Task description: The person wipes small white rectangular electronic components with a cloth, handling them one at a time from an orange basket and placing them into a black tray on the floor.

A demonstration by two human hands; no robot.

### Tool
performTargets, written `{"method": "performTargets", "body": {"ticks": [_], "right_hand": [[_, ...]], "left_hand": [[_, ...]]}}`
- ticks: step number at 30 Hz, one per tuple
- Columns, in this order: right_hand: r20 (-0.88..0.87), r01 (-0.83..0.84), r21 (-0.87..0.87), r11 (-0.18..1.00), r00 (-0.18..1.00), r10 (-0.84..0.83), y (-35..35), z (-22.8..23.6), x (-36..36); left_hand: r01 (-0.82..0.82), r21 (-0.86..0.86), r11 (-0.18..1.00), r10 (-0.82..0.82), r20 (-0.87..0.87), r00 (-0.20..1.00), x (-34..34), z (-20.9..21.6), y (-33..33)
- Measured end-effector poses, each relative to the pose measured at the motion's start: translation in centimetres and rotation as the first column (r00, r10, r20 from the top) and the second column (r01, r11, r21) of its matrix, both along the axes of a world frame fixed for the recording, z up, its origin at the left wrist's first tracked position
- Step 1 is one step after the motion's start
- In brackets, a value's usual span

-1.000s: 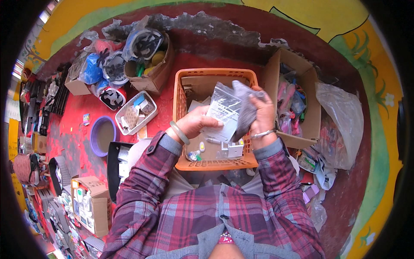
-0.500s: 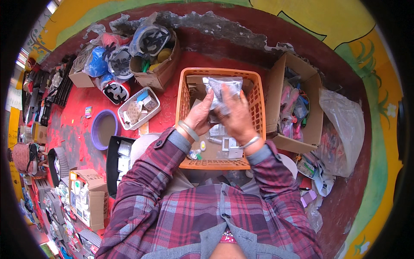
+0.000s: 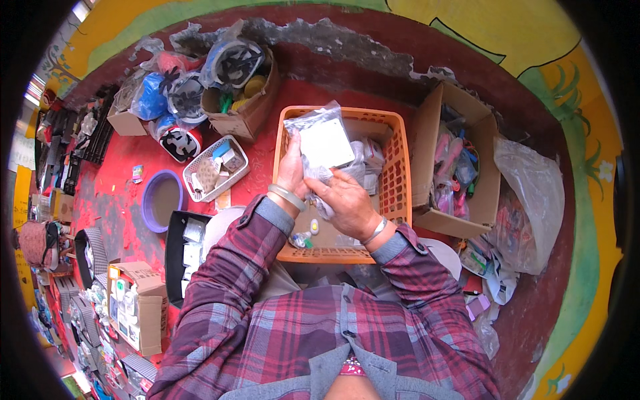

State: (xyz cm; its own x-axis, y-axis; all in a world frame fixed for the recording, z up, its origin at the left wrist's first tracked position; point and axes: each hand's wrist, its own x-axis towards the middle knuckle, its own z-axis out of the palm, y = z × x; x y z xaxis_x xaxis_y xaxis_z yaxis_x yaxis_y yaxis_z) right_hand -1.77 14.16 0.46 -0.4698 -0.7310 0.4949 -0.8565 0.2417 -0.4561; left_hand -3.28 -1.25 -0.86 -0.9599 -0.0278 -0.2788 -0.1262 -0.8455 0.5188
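Note:
Over an orange plastic basket [image 3: 399, 170], my left hand [image 3: 291, 172] is closed on a clear plastic bag [image 3: 310, 120]. A flat white square piece [image 3: 331, 143] shows in the bag, tilted up toward the far side. My right hand [image 3: 350, 205] pinches a crumpled, whitish wrapped bundle [image 3: 321, 179] against the bag's near end; what is inside the bundle cannot be made out. Beneath my hands, the basket holds a small white oval piece with a yellow spot [image 3: 314, 226] and a small bagged item [image 3: 301, 239]. More wrapped packets [image 3: 371, 155] lie at its right side.
Right of the basket stands an open cardboard box [image 3: 427, 160] of bagged goods. To the left are a small white basket [image 3: 200, 193], a purple basin [image 3: 148, 200] and a black tray [image 3: 175, 267]. A cardboard box [image 3: 243, 123] with bagged helmets stands at the far left.
The silvery bagged packet between my hands has turned and shifted left, and its white square face now shows. My right hand has moved down and closed on the crumpled bundle.

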Motion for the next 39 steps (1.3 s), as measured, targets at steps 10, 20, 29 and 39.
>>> {"method": "performTargets", "body": {"ticks": [10, 20, 29, 39], "right_hand": [[0.771, 0.621, -0.636, 0.457, 0.489, 0.409, 5.0, 4.1, -3.9], [0.708, 0.307, -0.526, 0.793, 0.675, 0.208, 2.1, 1.9, -3.5], [0.397, 0.105, -0.181, 0.978, 0.917, -0.025, 0.7, 0.3, -1.7], [0.656, 0.255, -0.19, 0.948, 0.751, -0.07, 4.3, 1.8, -3.8]], "left_hand": [[-0.041, 0.138, 0.99, 0.059, -0.129, 0.99, 0.4, 1.5, -1.1], [0.261, 0.099, 0.96, -0.257, -0.05, 0.965, 1.3, 1.0, 2.4], [-0.066, 0.041, 0.997, 0.068, -0.061, 0.996, -0.1, -0.6, 0.0], [-0.245, 0.115, 0.963, 0.246, 0.006, 0.969, -0.9, 0.0, -1.1]]}}
